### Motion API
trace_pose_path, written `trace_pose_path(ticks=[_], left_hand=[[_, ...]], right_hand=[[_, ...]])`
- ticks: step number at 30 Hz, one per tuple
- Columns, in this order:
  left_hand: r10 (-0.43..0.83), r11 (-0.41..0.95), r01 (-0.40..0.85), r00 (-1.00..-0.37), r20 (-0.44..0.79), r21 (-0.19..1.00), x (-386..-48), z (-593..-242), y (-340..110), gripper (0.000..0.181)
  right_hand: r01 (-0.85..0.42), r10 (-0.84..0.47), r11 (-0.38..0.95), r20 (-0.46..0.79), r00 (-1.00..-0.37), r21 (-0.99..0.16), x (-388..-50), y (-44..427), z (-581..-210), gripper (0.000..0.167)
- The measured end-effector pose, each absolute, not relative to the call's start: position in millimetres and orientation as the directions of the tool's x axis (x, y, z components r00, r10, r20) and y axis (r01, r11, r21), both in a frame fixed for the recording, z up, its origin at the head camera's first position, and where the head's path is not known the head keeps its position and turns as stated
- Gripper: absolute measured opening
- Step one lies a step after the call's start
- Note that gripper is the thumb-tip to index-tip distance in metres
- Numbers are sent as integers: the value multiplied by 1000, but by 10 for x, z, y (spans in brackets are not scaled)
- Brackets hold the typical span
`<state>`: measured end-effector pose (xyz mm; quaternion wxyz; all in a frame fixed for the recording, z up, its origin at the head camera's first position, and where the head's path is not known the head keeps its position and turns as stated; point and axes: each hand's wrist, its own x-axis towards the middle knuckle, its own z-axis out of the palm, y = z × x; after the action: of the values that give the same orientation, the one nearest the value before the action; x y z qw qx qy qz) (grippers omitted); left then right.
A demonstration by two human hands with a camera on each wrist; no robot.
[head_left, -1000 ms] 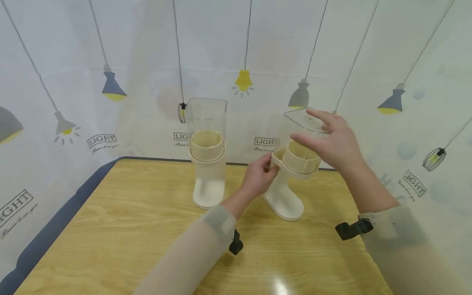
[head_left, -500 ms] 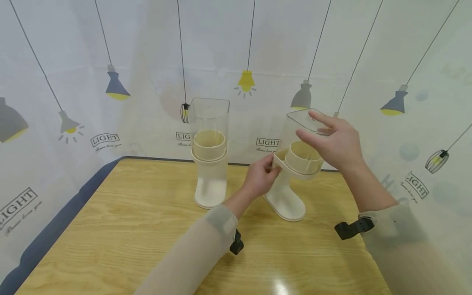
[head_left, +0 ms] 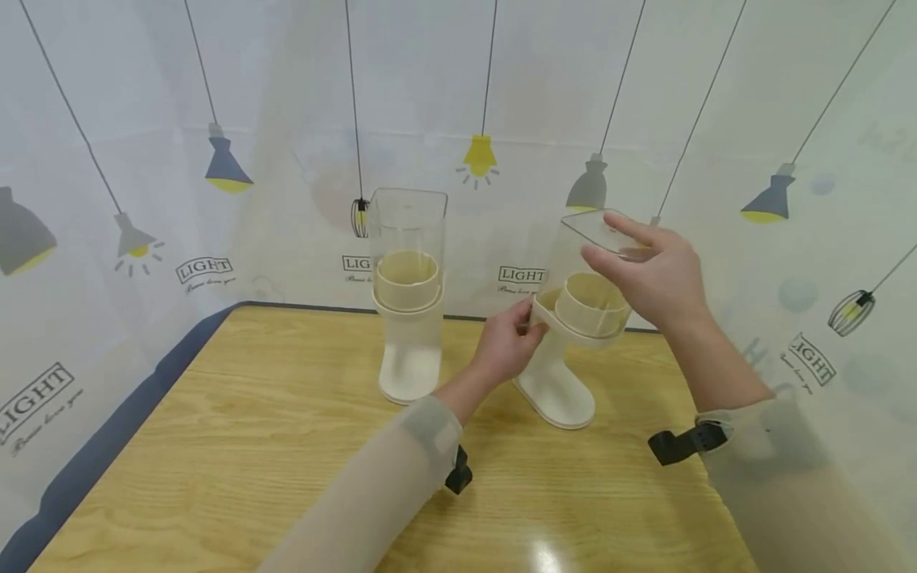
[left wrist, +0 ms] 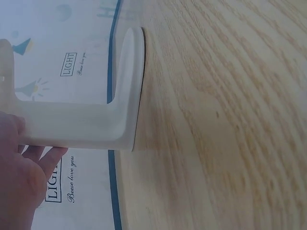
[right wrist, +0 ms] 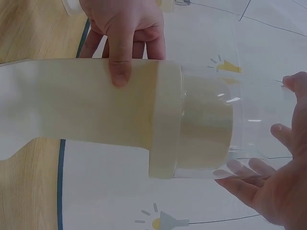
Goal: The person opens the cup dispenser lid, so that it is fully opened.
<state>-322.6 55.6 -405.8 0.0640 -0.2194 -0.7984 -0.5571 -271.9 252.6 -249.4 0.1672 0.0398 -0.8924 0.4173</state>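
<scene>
Two matching cream stands carry tall clear containers on the wooden table. My left hand (head_left: 509, 342) grips the right-hand cream stand (head_left: 562, 398) behind its upper part; in the right wrist view its thumb lies along the stand's side. Above, my right hand (head_left: 662, 274) holds the clear container (head_left: 591, 231) near its top, thumb and fingers spread round the wall. A cream collar (right wrist: 165, 120) surrounds the container's lower end, and a cream cylinder (right wrist: 208, 124) shows inside it. The left-hand stand (head_left: 408, 358) with its clear container (head_left: 408, 215) stands untouched.
The wooden table (head_left: 251, 446) has a dark blue edge strip (head_left: 107, 454). Behind it hangs a white cloth backdrop (head_left: 286, 143) printed with lamps. A black strap mount (head_left: 688, 442) sits on the right wrist, another mount (head_left: 460, 469) on the left.
The head view has shifted slightly. My right hand and the clear container's top have moved very slightly to the right; my left hand keeps its hold on the stand.
</scene>
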Motion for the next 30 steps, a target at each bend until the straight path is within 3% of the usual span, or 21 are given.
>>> trace_pose_path(ticks=[23, 30], left_hand=[[283, 307, 412, -900, 331, 858, -3211, -4053, 562, 47], [288, 306, 399, -904, 315, 864, -3223, -4044, 550, 48]], right_hand=[[-273, 32, 758, 451, -892, -593, -2636, 2449, -2508, 67], [-227, 59, 740, 398, -915, -634, -2657, 2498, -2455, 67]])
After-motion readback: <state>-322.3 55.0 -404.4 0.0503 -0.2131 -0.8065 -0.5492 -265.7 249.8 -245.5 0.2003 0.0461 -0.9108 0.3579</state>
